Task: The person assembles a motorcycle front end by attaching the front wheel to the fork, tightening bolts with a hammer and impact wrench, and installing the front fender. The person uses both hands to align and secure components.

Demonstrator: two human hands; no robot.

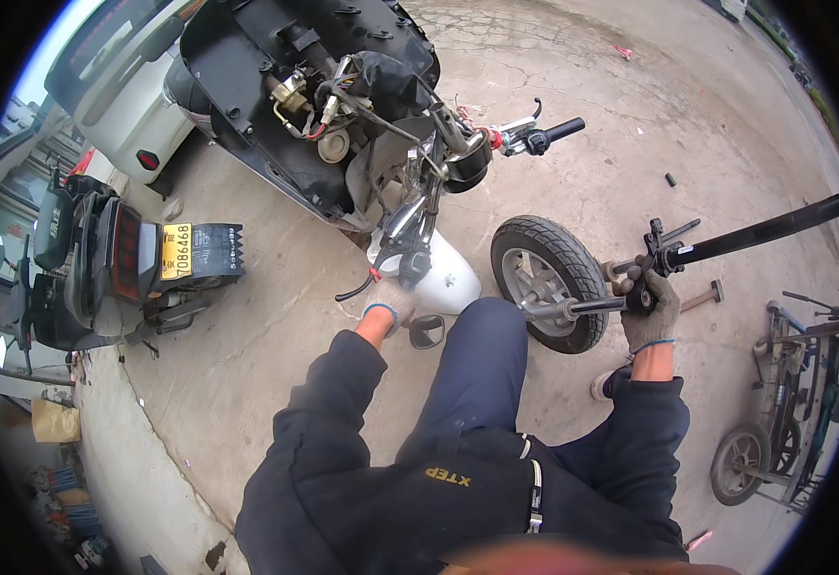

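The gray-gloved right grip (653,314) clasps the silver-and-black metal fork (600,306), round black-tyred wheel (532,276) attached, at three o'clock, seemingly steadying it; shifting it calls for balance. The left grip (394,300), closure unclear, is at the silver-and-black handlebar (415,264), nine o'clock from the wheel.

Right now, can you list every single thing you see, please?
Opened-up scooter: one, black, top centre
Handlebars: one set, silver and black, centre
Rounded panel: one, white, below the handlebars
Mirror: one, dark-rimmed, below the panel
Wheel: one, black and silver, right of centre
Fork: one, black and silver, at the wheel
Hammer: one, brown handle, ground, right
Parked scooter: one, black, left
Vehicle: one, white, upper left
Paper bag: one, tan, lower left
Wheeled frame: one, dark, far right
Small scraps: too tiny to tell
Left hand: one, pale glove, by the handlebars
Right hand: one, grey glove, on the fork
Sleeves: two, black, below
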